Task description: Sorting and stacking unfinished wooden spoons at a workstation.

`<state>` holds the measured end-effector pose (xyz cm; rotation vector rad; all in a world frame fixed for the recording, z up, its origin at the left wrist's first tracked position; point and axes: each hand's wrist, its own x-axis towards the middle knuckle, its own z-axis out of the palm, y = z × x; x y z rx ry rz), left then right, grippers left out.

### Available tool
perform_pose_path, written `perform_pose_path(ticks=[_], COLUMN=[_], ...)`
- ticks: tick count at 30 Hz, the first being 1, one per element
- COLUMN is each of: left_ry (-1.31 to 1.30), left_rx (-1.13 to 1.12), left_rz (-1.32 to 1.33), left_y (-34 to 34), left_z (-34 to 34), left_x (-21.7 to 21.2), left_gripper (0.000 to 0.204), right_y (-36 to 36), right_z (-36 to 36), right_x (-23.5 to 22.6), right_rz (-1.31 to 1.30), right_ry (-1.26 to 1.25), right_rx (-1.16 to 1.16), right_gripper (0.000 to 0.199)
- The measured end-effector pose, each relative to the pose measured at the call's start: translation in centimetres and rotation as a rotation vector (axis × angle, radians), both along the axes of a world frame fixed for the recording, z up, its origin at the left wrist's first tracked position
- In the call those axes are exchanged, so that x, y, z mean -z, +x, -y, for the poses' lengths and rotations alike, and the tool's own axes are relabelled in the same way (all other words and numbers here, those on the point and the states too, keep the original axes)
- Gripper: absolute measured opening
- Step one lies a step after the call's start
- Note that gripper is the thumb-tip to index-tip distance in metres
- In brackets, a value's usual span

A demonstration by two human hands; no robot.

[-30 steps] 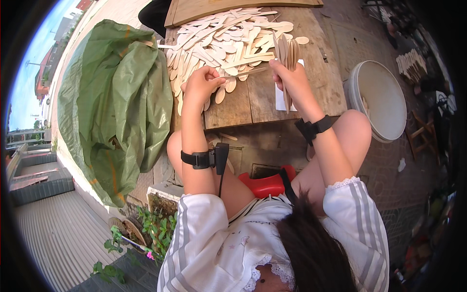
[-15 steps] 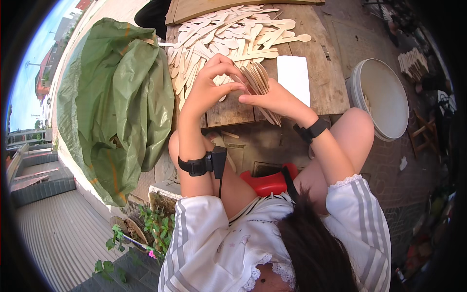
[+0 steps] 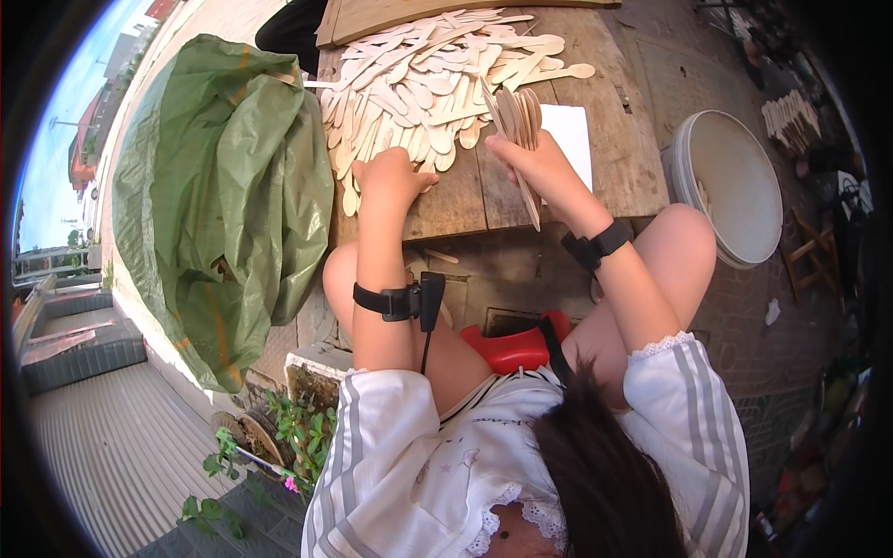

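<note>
A fan of flat wooden spoons stands upright in my right hand, with the thumb pressed across the bundle and the lower ends sticking out below. My left hand is at the near edge of a heap of loose wooden spoons, thumb spread away from the other fingers. Some of its fingertips are hidden against the heap, and no spoon shows in that hand. Beside the right hand, a white sheet of paper lies on the wooden table.
A green tarpaulin sack bulges along the table's left side. To the right stands a white bucket, with a bundle of wooden sticks beyond it. A wooden board borders the far side. Something red lies between my legs.
My hands have moved apart. The left went down to the heap's near edge; the right shifted slightly right, still holding the bundle of spoons.
</note>
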<state>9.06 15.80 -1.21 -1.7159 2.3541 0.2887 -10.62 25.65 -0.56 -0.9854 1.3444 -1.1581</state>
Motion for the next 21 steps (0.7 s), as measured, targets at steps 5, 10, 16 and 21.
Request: perform_pose_path(ticks=[5, 10, 16, 21], left_ry=[-0.002, 0.057, -0.325, 0.047], left_rx=[-0.007, -0.133, -0.246, 0.181], left_rz=[-0.049, -0.362, -0.677, -1.17], left_y=[-0.3, 1.7, 3.6, 3.6], left_z=[0.0, 0.4, 1.3, 0.8], left_x=[0.1, -2.6, -4.5, -5.8], left_gripper=[0.03, 0.03, 0.014, 0.009], right_y=[0.0, -0.6, -1.0, -1.2], right_z=[-0.2, -0.2, 0.2, 0.1], right_x=[-0.4, -1.1, -0.6, -1.1], right_rz=[-0.021, 0.243, 0.247, 0.186], right_ry=[-0.006, 0.021, -0.102, -0.077], right_rx=[0.004, -0.027, -0.04, -0.141], right_gripper=[0.028, 0.028, 0.027, 0.027])
